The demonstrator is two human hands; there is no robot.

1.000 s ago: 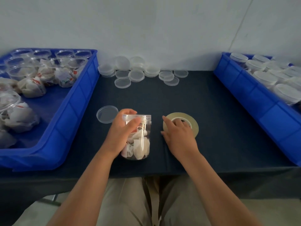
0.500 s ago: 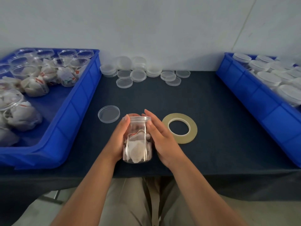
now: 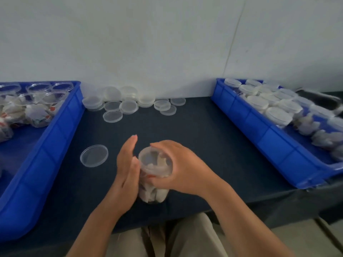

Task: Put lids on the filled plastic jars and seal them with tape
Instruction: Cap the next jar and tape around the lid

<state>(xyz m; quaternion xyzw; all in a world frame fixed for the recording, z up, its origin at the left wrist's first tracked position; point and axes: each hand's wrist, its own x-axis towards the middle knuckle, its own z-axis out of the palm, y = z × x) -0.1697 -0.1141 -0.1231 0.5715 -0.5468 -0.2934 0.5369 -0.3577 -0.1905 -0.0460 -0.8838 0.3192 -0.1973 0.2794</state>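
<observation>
A clear plastic jar [image 3: 154, 191] filled with white packets stands near the front edge of the dark table [image 3: 204, 134], tilted towards me. My right hand [image 3: 185, 167] grips its upper part, fingers curled round the rim. My left hand [image 3: 126, 173] presses flat against the jar's left side with straight fingers. Whether a lid sits on the jar I cannot tell. One loose clear lid [image 3: 94, 155] lies on the table left of my hands. The tape roll is not in view.
A pile of clear lids [image 3: 128, 105] lies at the back by the wall. A blue bin [image 3: 61, 127] on the left holds open filled jars. A blue bin [image 3: 259, 138] on the right holds lidded jars.
My right hand left the tape roll and now grips the top of the jar. My left hand's fingers straightened against the jar's side. The jar tilted towards me and the view shifted.
</observation>
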